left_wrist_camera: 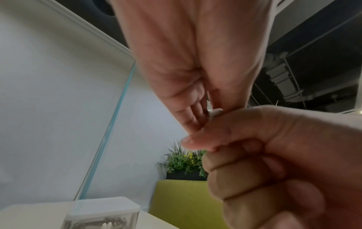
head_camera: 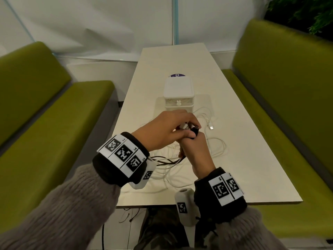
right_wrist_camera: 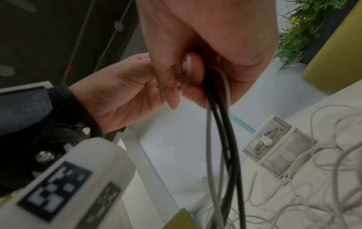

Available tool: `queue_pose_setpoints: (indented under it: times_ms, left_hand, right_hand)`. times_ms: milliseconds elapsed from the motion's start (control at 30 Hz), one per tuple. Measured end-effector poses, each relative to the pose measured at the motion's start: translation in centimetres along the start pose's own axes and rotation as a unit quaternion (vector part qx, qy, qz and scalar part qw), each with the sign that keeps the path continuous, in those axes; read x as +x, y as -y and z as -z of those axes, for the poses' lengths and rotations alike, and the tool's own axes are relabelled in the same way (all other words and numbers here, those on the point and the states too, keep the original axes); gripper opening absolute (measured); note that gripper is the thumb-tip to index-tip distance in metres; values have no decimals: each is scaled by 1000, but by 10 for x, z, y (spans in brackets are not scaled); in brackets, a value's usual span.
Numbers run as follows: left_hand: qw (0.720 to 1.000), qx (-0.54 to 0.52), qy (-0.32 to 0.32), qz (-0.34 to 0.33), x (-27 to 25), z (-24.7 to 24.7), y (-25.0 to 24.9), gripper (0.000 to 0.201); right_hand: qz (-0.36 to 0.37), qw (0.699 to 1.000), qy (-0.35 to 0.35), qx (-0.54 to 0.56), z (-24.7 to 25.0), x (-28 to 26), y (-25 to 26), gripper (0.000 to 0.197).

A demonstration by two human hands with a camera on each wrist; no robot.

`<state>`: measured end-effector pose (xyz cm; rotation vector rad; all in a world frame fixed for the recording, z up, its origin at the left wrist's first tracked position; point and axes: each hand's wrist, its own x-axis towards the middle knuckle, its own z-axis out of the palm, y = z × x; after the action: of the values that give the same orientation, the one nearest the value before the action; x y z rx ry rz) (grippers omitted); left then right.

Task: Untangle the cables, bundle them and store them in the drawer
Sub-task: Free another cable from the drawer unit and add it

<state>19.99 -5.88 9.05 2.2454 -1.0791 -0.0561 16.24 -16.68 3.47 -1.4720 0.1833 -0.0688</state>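
My right hand (head_camera: 193,141) is held above the table in a fist that grips a bundle of black and white cables (right_wrist_camera: 223,124). Loops of it hang down toward my left wrist (head_camera: 165,160). My left hand (head_camera: 186,125) reaches over the fist and pinches a small white piece (left_wrist_camera: 215,111) at the top of the bundle; what it is I cannot tell. A loose tangle of white cables (head_camera: 217,147) lies on the table, with a USB plug (head_camera: 211,127) to the right. The white drawer box (head_camera: 178,92) stands behind the hands, its drawers closed, cables showing in the upper one (right_wrist_camera: 268,139).
The pale table (head_camera: 243,159) is long and narrow, with green benches on the left (head_camera: 54,114) and right (head_camera: 288,105). A glass partition (left_wrist_camera: 109,124) and a white wall close off the far end. A plant (left_wrist_camera: 184,161) stands behind the right bench.
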Motion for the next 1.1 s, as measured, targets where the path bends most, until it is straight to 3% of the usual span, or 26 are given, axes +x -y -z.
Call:
queue_pose_setpoints:
  times_ms: [167, 267, 467, 567, 733, 900, 1100]
  left_hand:
    - [994, -91, -1, 57, 1, 0, -2, 26]
    - [980, -166, -60, 93, 0, -2, -2, 31]
    - [946, -278, -148, 77, -5, -15, -6, 26]
    - [923, -333, -176, 79, -6, -22, -7, 26]
    - [938, -301, -156, 77, -6, -26, -5, 22]
    - [954, -270, -104, 83, -9, -29, 6, 21]
    - [965, -237, -68, 91, -5, -30, 8, 24]
  right_hand:
    - [-5, 1000, -7, 28, 4, 5, -4, 14]
    - [8, 998, -14, 62, 3, 1, -8, 16]
    - [18, 995, 6, 101, 3, -3, -2, 19]
    - [11, 996, 2, 85, 1, -3, -7, 33]
    - [-8, 997, 35, 74, -4, -8, -11, 39]
    - [-8, 993, -11, 116, -3, -7, -16, 35]
    - [-15, 996, -8, 85, 2, -6, -25, 38]
